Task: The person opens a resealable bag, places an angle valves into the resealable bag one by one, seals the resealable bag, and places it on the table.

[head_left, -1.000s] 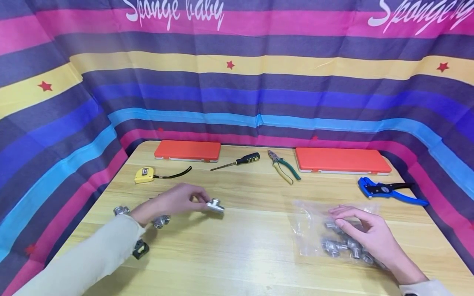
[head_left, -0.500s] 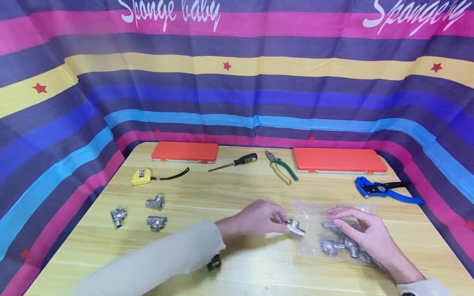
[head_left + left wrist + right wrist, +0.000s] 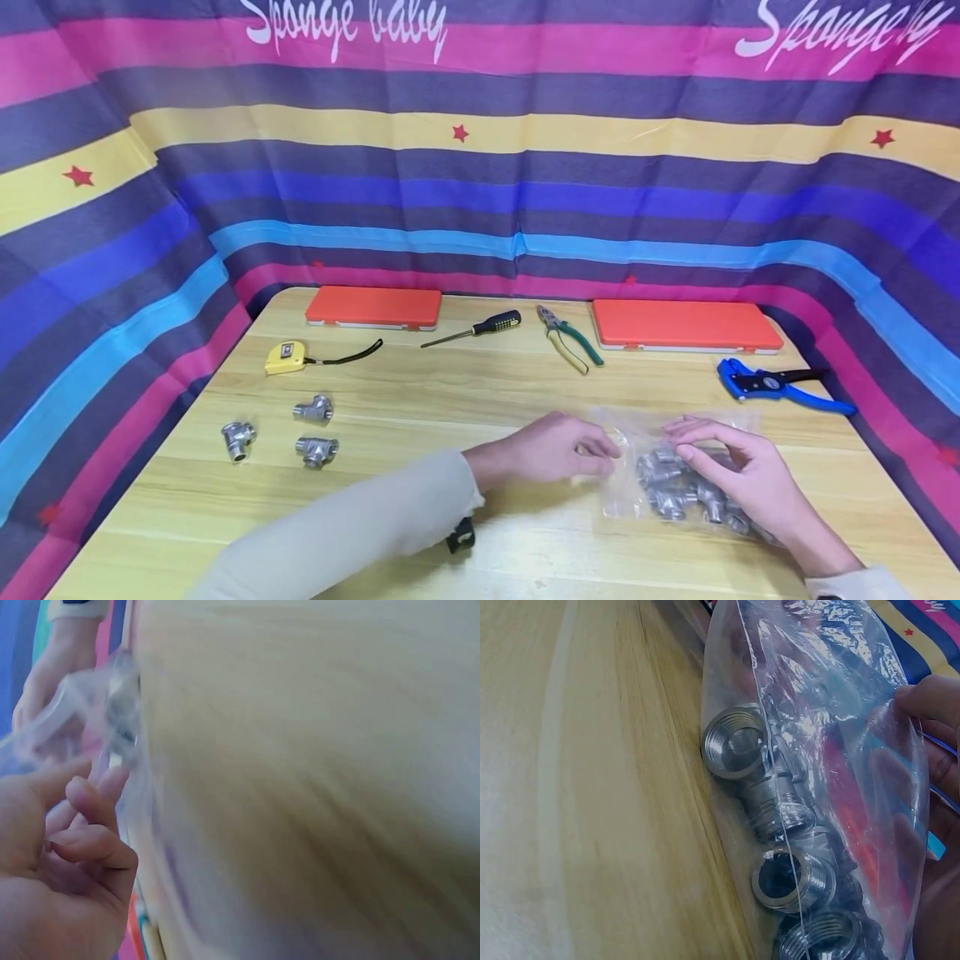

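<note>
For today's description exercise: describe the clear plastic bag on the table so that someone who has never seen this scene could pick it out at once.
On the wooden table, look near the front right, in front of the larger orange case. The clear plastic bag lies there between the left hand and the right hand. Unlike the three loose metal fittings at the left, it is see-through and holds a heap of such fittings.

Left wrist view heavily blurred: bag (image 3: 90, 712) and desk (image 3: 315, 780) smeared. Cannot tell whether left hand (image 3: 558, 450) pinches anything. Right hand (image 3: 937, 795) cut off at frame edge; lowest fittings (image 3: 821, 937) cropped.
</note>
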